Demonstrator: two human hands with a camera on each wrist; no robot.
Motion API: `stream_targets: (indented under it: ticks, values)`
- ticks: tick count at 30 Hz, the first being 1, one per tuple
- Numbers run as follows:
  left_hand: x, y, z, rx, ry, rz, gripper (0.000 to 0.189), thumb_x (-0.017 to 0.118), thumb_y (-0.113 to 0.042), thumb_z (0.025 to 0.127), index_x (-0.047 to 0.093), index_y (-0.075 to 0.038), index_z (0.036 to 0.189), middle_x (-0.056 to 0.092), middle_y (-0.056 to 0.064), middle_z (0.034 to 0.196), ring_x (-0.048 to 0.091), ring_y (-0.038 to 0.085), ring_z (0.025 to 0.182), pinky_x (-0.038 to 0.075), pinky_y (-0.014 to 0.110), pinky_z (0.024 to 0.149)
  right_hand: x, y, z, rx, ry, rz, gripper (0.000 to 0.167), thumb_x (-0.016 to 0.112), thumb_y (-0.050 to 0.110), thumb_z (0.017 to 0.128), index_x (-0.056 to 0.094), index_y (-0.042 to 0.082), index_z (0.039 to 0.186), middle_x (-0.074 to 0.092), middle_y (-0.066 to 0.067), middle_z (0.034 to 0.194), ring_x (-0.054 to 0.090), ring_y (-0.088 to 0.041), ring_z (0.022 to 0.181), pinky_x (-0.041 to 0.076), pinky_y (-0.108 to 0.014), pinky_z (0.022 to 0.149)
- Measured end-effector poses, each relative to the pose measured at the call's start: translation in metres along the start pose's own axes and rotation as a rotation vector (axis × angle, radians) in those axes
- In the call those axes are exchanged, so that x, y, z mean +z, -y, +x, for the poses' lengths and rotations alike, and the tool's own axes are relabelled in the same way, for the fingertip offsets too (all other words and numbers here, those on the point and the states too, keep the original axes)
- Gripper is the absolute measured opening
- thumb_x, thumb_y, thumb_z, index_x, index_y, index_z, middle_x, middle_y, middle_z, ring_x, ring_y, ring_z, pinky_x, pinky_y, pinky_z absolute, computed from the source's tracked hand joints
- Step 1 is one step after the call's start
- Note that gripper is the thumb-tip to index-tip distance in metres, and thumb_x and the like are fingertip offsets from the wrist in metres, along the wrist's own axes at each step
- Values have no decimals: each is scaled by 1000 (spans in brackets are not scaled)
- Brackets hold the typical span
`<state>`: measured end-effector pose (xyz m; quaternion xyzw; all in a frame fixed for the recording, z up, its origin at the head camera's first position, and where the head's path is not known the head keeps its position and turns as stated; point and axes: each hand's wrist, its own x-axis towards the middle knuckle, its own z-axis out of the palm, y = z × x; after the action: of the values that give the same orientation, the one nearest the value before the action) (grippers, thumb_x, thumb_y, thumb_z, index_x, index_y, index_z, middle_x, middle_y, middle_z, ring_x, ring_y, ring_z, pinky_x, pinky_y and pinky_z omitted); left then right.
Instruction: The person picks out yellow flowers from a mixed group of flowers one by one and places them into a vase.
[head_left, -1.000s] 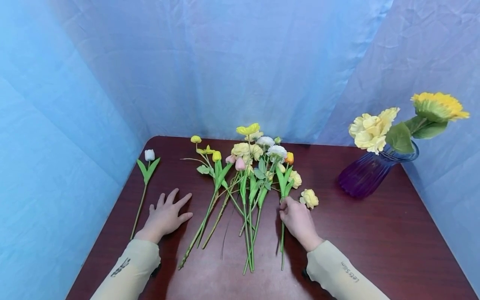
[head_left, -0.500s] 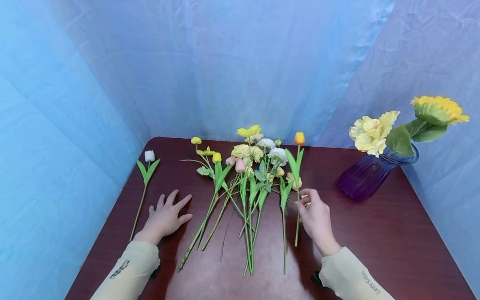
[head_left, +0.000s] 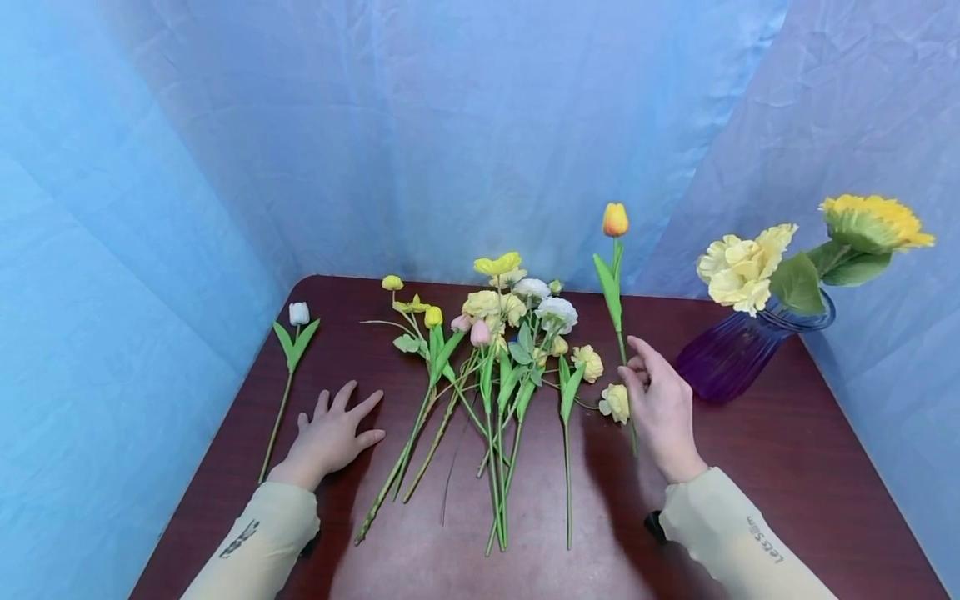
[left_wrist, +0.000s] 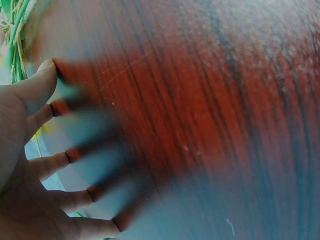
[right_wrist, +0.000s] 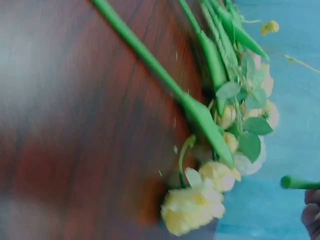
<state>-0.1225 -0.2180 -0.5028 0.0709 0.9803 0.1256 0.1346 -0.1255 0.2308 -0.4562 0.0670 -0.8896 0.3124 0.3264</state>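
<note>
An orange-yellow tulip [head_left: 616, 219] stands nearly upright, raised off the table, its green stem pinched between the thumb and fingers of my right hand [head_left: 663, 408]. In the right wrist view, the stem's cut end [right_wrist: 295, 183] juts past the fingertips [right_wrist: 311, 214]. My left hand [head_left: 330, 433] rests on the table with fingers spread; the left wrist view shows those fingers [left_wrist: 75, 200] flat against dark red wood. Left of it lies a single white tulip [head_left: 299, 313]. Between both hands is a loose pile of artificial flowers, with a pink tulip [head_left: 481, 333] and white blooms [head_left: 557, 314] among them.
A blue-purple glass vase [head_left: 720, 354] stands at the right, holding a cream flower [head_left: 746, 267] and a yellow flower [head_left: 873, 221]. A pale yellow bloom [head_left: 615, 403] lies beside the right hand. Blue cloth [head_left: 480, 133] hangs behind the table.
My right hand has drawn the orange tulip out of the pile, lifting it and carrying it right toward the vase. The left hand has stayed in place.
</note>
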Motion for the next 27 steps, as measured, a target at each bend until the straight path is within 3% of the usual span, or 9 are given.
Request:
stream_targets:
  ticks: [7, 11, 17, 21, 27]
  values:
    - [0, 0, 1, 0, 15, 0, 68, 66, -41, 99, 40, -23, 159, 22, 25, 164, 17, 63, 146, 21, 84, 104, -12, 4, 22, -303, -94, -99, 38, 73, -9, 88, 69, 0, 125, 68, -16, 92, 66, -31, 77, 52, -46, 64]
    - [-1, 0, 0, 0, 20, -3, 68, 65, -41, 100, 39, -22, 159, 21, 26, 164, 17, 63, 146, 20, 84, 104, -24, 10, 40, -452, -154, -153, 31, 69, -6, 92, 70, -1, 122, 69, -18, 94, 67, -35, 80, 54, -48, 67]
    - [-2, -1, -1, -3, 25, -5, 69, 67, -41, 99, 39, -22, 159, 21, 26, 164, 17, 64, 145, 20, 84, 104, -50, 22, 70, -658, -322, -197, 30, 58, -13, 93, 73, 0, 117, 70, -19, 88, 64, -40, 69, 51, -53, 56]
    - [-3, -1, -1, 0, 21, -2, 69, 67, -41, 99, 40, -22, 159, 22, 26, 164, 17, 64, 145, 21, 84, 104, -68, 29, 85, -677, -419, -224, 33, 54, -16, 90, 73, 0, 112, 69, -20, 85, 61, -43, 66, 47, -56, 53]
    - [-2, -1, -1, -1, 21, 4, 69, 67, -41, 99, 40, -22, 159, 22, 26, 164, 18, 64, 145, 22, 84, 104, -88, 27, 101, -547, -512, -242, 13, 61, -10, 93, 70, -2, 100, 66, -24, 85, 62, -47, 73, 44, -60, 58]
